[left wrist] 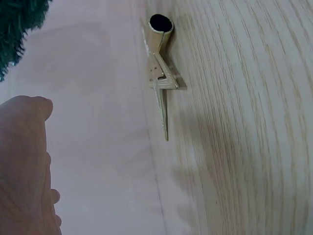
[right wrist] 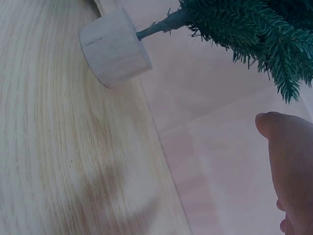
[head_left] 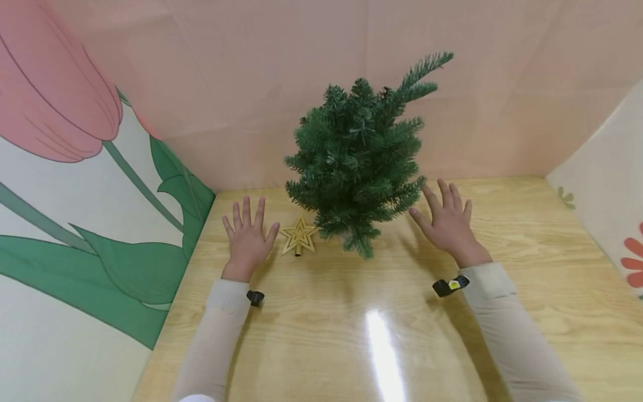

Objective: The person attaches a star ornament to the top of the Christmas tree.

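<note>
A small green artificial Christmas tree (head_left: 359, 162) stands on the table, its round pale wooden base (right wrist: 116, 48) showing in the right wrist view. To its left lies a gold star tree topper (head_left: 298, 234), whose hollow socket (left wrist: 161, 23) faces the left wrist camera. My left hand (head_left: 247, 240), fingers spread, hovers just left of the star and holds nothing. On the tree's other side my right hand (head_left: 449, 223) is also spread and holds nothing; its fingertips are close to the lower right branches, and whether they touch cannot be told.
The wood-grain table (head_left: 311, 335) meets a pink cloth backdrop (head_left: 241, 100) behind the tree. A panel with a large printed tulip (head_left: 60, 95) borders the left side. A pale panel with red flowers (head_left: 634, 254) borders the right. One branch (head_left: 427, 67) sticks out at the tree's upper right.
</note>
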Demonstrator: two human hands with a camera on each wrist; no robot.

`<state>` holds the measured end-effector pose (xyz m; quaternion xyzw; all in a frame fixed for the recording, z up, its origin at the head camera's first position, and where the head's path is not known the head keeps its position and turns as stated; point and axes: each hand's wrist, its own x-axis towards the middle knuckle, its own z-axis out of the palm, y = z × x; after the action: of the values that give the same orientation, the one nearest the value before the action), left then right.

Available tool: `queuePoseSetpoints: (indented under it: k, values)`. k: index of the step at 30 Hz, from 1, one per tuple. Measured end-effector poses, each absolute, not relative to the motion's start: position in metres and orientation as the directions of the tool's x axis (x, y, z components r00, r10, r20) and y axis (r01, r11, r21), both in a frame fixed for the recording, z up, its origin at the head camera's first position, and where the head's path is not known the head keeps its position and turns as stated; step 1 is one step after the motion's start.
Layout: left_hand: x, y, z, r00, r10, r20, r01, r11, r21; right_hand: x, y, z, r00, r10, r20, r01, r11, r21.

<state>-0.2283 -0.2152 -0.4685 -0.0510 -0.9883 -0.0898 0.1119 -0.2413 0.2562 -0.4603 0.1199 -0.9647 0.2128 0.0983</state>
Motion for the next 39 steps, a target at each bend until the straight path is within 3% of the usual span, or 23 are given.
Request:
queuePoseSetpoints:
  k: [9,21,30,39]
  values:
    - [-0.230,-0.213,-0.471,-0.972,0.061,0.229,0.112,0.970,0.216,-0.243,0.255,-0.464,-0.958,-0.175,0.229,-0.263,0.855,-0.446]
    - [-0.237,-0.209,-0.472,-0.996,0.007,0.085,0.058,0.786,0.616,-0.250,0.249,-0.458,-0.913,-0.085,0.398,-0.346,0.676,-0.651]
    - [-0.241,-0.209,-0.486,-0.998,0.059,-0.019,0.033,0.760,0.649,-0.245,0.229,-0.446,-0.895,0.062,0.442,-0.374,0.437,-0.818]
    - [-0.246,-0.204,-0.490,-0.994,0.091,-0.064,0.033,0.788,0.615,-0.216,0.194,-0.386,-0.744,0.154,0.650,-0.613,0.228,-0.756]
